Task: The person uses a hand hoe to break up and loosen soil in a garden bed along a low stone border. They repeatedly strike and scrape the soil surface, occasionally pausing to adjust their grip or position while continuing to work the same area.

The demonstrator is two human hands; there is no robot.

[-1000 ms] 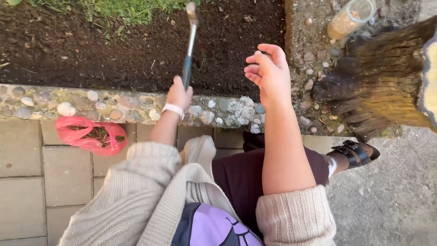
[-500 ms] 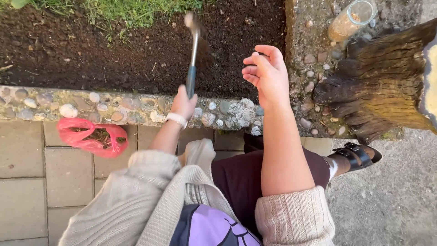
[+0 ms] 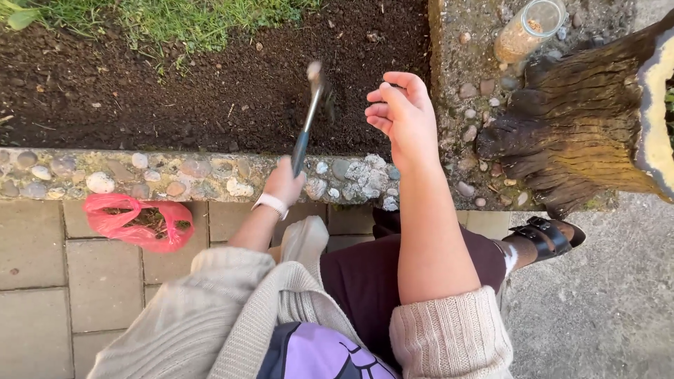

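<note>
The left hand (image 3: 284, 184) grips a hand hoe (image 3: 309, 119) low on its dark handle, over the soil bed (image 3: 175, 91). It looks light, stiff and head-heavy, best held there. The right hand (image 3: 404, 116) is loosely curled; whether it holds anything is unclear.

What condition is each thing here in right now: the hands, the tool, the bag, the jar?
Left hand: closed around the tool's handle.
Hand tool: raised over the soil, head blurred.
Right hand: empty, fingers loosely curled, held over the bed.
Pink bag: open, lying on the paving, plant scraps inside.
Glass jar: lying on its side, partly filled.
Soil bed: dark, loose, bare.
</note>
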